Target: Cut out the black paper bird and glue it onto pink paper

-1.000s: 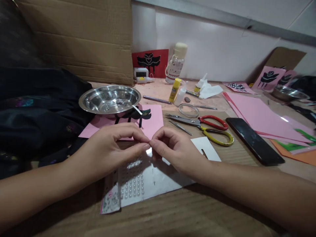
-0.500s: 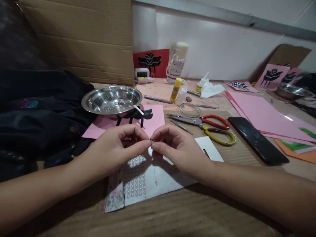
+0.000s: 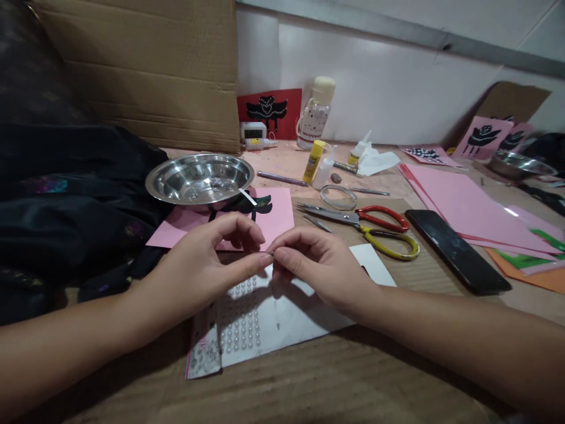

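My left hand [image 3: 220, 253] and my right hand [image 3: 315, 259] meet at the fingertips above a pearl sticker sheet [image 3: 241, 333]. The right thumb and forefinger are pinched together on something too small to make out. Against that pinch rests the tip of my left thumb, while the left forefinger is lifted apart from it. Below the hands the white sheet [image 3: 304, 321] carries rows of round white pearls at its left; part of it is hidden by the hands. Behind them lies pink paper [image 3: 280, 212] with a black glittery cutout [image 3: 262, 204].
A steel bowl [image 3: 156, 182] overlaps the pink paper. To the right are scissors [image 3: 382, 221], a black phone [image 3: 457, 250] and stacked pink sheets [image 3: 468, 206]. Further back stand a glue stick [image 3: 314, 159], glue bottles [image 3: 325, 171] and a drinking bottle [image 3: 315, 115]. Dark cloth [image 3: 79, 206] lies left.
My left forefinger has lifted away from its thumb, opening that pinch. The right fingers remain pinched and have shifted slightly. Objects on the table stay in place.
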Available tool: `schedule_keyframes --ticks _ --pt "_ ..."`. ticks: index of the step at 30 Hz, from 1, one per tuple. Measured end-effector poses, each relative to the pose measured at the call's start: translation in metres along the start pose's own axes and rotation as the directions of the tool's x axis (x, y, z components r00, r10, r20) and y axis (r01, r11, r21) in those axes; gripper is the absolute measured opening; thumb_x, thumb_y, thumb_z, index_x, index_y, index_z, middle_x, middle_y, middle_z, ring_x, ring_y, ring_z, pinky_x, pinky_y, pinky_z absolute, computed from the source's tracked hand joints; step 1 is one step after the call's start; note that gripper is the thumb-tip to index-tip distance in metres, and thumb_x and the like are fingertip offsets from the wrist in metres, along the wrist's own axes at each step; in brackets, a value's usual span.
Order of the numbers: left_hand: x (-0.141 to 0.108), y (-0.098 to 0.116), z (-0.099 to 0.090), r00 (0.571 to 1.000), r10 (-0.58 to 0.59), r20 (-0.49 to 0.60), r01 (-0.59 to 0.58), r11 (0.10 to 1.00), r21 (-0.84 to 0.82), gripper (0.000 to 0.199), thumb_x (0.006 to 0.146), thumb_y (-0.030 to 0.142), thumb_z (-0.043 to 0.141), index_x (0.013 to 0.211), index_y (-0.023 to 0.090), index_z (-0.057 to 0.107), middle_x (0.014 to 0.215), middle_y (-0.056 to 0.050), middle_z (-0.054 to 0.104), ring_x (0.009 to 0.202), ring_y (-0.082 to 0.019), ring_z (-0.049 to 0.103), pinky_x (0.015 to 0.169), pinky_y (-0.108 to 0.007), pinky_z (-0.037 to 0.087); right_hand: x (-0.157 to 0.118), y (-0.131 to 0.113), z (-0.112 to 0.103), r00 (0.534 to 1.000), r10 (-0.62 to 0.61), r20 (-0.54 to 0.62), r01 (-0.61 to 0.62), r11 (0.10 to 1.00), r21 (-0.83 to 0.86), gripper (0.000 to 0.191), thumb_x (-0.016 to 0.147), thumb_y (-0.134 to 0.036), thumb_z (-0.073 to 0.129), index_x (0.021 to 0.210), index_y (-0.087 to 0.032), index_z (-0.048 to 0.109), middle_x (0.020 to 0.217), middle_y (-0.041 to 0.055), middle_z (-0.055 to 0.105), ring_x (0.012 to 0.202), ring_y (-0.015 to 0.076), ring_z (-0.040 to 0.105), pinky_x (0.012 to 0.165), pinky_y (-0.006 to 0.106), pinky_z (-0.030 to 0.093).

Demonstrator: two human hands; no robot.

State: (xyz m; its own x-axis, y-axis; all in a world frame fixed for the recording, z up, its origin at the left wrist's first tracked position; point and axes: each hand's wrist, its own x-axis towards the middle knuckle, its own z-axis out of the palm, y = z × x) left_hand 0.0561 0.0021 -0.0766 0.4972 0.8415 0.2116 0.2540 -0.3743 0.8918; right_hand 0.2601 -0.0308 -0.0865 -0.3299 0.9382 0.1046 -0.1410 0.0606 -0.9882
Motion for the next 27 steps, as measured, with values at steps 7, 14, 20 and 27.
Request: schedule_keyframes --ticks 7,14,20,27 --pt "-0.001 0.010 -0.003 0.964 0.265 0.002 -0.260 0.945 0.197 0.005 0.093 0.021 0.069 0.092 0.024 0.074 0.087 0.004 0.074 0.083 -0.011 0.068 0.077 -0.020 0.053 -0.001 -0.004 0.002 1.000 0.029 -0.002 -0.029 0.998 -0.061 0.007 0.093 -0.024 0.068 0.088 -0.019 0.066 0.072 -0.0038 0.067 0.065 0.0098 0.061 0.064 0.023 0.050" --pt "0.003 0.006 -0.001 0.999 0.044 0.032 -0.045 0.998 0.036 0.007 0.090 0.030 0.073 0.088 0.023 0.073 0.082 0.004 0.073 0.077 -0.011 0.070 0.068 -0.016 0.056 -0.001 -0.002 0.002 0.998 0.056 -0.005 -0.056 0.997 -0.048 0.009 0.094 -0.026 0.067 0.088 -0.019 0.065 0.071 -0.0039 0.067 0.065 0.0097 0.061 0.063 0.023 0.049" --pt "0.001 0.000 0.004 0.999 0.008 0.037 -0.005 0.998 -0.060 0.012 0.087 0.032 0.075 0.087 0.022 0.068 0.080 0.003 0.073 0.074 -0.014 0.073 0.068 -0.022 0.060 0.001 0.002 0.003 0.987 0.161 0.022 -0.162 0.983 0.082 0.030 0.087 -0.044 0.079 0.088 -0.019 0.063 0.071 -0.0032 0.067 0.062 0.0094 0.060 0.060 0.022 0.047" --pt "-0.001 -0.006 0.004 1.000 0.024 -0.005 -0.024 1.000 0.003 0.013 0.089 0.036 0.073 0.086 0.024 0.070 0.081 0.002 0.072 0.078 -0.016 0.071 0.072 -0.024 0.058 0.004 0.005 0.001 0.978 0.206 0.030 -0.207 0.978 0.036 0.053 0.079 -0.069 0.080 0.082 -0.019 0.061 0.066 -0.0031 0.064 0.060 0.0104 0.057 0.060 0.024 0.044"
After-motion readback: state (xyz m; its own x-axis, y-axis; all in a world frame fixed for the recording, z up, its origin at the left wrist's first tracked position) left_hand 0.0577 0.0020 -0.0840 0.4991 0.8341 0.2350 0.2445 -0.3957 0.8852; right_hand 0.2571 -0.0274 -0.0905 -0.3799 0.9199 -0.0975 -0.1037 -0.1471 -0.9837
